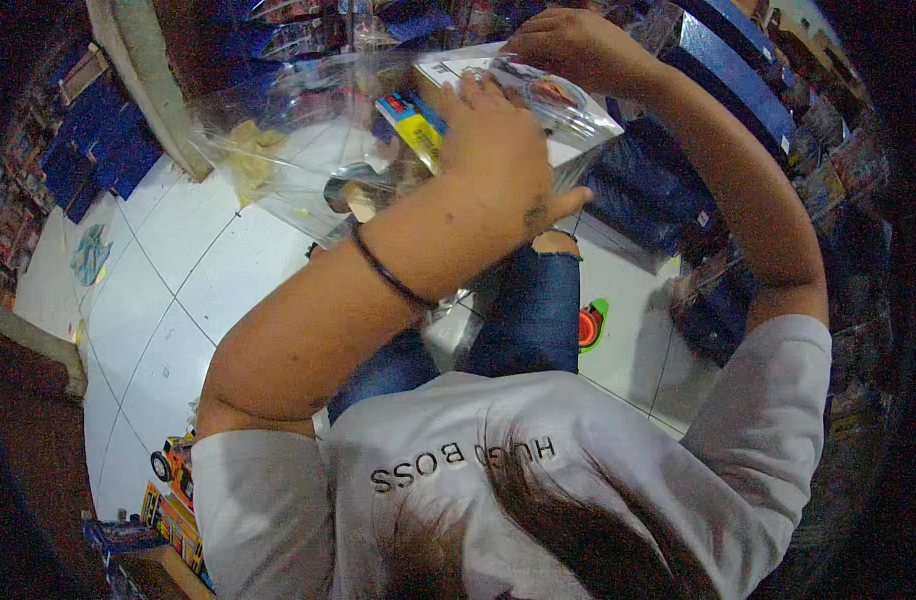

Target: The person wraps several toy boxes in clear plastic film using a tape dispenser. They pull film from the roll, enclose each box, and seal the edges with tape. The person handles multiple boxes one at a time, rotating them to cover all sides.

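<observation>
My left hand (pixel 503 150) reaches into a large clear plastic bag (pixel 298 130) and presses on a small yellow and blue packet (pixel 413 122) inside it. A black band circles that wrist. Farther up, my right hand (pixel 568 45) grips the bag's upper edge beside a flat carded item in clear wrap (pixel 558 98). The bag spreads out in front of my knees and holds several small goods, partly hidden by my left forearm.
White tiled floor (pixel 168 280) lies to the left. Toy truck boxes (pixel 173 490) stand at the lower left. Dark blue packages (pixel 738 70) and crowded shelves fill the right side. A green and red item (pixel 590 325) lies on the floor by my leg.
</observation>
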`<state>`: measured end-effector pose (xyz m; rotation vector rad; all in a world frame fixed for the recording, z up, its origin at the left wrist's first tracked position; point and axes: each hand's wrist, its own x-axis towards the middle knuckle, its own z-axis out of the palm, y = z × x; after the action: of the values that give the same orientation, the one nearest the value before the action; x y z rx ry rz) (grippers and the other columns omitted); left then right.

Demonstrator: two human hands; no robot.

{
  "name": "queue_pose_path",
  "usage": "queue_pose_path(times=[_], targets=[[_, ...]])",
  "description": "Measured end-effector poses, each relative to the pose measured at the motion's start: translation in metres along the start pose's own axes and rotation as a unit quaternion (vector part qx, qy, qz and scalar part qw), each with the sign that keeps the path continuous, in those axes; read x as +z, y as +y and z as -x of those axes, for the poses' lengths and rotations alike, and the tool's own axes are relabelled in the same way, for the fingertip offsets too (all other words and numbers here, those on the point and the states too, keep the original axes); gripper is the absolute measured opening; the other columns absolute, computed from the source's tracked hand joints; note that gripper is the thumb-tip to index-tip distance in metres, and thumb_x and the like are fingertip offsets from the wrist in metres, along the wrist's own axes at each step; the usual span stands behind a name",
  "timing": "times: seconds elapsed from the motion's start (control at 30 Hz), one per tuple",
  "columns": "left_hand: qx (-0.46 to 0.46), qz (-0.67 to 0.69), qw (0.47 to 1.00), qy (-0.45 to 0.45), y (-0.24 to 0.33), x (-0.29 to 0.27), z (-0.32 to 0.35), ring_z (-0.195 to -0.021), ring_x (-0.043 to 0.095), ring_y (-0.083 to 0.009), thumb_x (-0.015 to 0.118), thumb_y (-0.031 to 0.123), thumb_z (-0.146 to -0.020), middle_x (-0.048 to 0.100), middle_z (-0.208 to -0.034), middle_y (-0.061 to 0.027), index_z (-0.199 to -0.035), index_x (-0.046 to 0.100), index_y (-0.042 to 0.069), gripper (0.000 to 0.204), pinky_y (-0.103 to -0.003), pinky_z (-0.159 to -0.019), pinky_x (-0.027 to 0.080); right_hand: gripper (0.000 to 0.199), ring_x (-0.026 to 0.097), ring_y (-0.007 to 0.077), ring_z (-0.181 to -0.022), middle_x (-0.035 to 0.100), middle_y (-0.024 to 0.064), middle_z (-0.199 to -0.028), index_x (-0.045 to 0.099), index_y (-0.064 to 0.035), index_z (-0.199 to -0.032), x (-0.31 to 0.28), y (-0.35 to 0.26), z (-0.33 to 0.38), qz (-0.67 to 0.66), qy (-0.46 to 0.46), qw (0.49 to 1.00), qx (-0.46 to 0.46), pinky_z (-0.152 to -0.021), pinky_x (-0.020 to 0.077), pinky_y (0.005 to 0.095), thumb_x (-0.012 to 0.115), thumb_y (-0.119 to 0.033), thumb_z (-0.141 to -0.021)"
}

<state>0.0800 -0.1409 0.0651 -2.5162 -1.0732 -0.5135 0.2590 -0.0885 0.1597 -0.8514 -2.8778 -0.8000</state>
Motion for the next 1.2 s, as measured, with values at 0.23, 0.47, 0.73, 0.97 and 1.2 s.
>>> queue_pose_path(times=[0.23,0.47,0.73,0.97,1.2], targets=[[0.002,0.052,0.995,0.090,-0.023,-0.006,0.011,-0.124,0.044,-0.0369,0.050,0.069,-0.080,0.050,-0.130,-0.0269,-0.124,0.050,-0.012,0.092,-0.048,-0.107,0.028,0.037,0.059,0.0339,-0.103,0.064,0.0150,-0.110,0.060,0.0002,-0.112,0.013,-0.032,0.002,0.036,-0.124,0.988,0.089,-0.092,0.0474,0.0425,0.062,-0.007,-0.076],[0.092,0.130,0.964,0.214,-0.023,-0.017,0.009,-0.109,0.054,-0.0350,0.057,0.048,-0.084,0.059,-0.110,-0.0242,-0.110,0.058,-0.011,0.065,-0.047,-0.109,0.027,0.028,0.064,0.0386,-0.088,0.065,0.0211,-0.091,0.061,-0.0022,-0.103,0.006,-0.062,0.008,-0.030,-0.032,0.994,0.104,-0.078,0.0528,0.0439,0.060,-0.014,-0.078],[0.082,0.118,0.980,0.138,-0.039,-0.009,0.025,-0.107,0.054,-0.0356,0.058,0.044,-0.085,0.060,-0.106,-0.0255,-0.104,0.060,-0.013,0.060,-0.049,-0.111,0.025,0.034,0.052,0.0295,-0.119,0.060,0.0159,-0.122,0.061,-0.0039,-0.118,0.091,-0.092,0.157,0.009,0.406,0.795,0.450,-0.103,0.0382,0.0417,0.064,-0.020,-0.088],[0.045,0.171,0.965,0.193,-0.022,-0.007,0.030,-0.111,0.049,-0.0377,0.065,0.039,-0.080,0.055,-0.112,-0.0262,-0.107,0.058,-0.016,0.062,-0.045,-0.107,0.031,0.103,0.060,0.0360,-0.109,0.059,0.0275,-0.118,0.047,0.0081,-0.126,0.398,-0.344,0.402,-0.329,-0.093,0.230,0.911,-0.088,0.0503,0.0426,0.072,-0.069,-0.063],[0.082,0.222,0.959,0.158,-0.025,-0.008,0.047,-0.115,0.045,-0.0397,0.063,0.036,-0.081,0.051,-0.116,-0.0275,-0.109,0.056,-0.017,0.061,-0.045,-0.106,0.030,0.040,0.063,0.0227,-0.081,0.065,0.0060,-0.097,0.062,-0.0114,-0.103,0.327,-0.307,0.347,-0.524,0.470,-0.088,0.705,-0.064,0.0531,0.0367,0.068,-0.046,-0.083]])
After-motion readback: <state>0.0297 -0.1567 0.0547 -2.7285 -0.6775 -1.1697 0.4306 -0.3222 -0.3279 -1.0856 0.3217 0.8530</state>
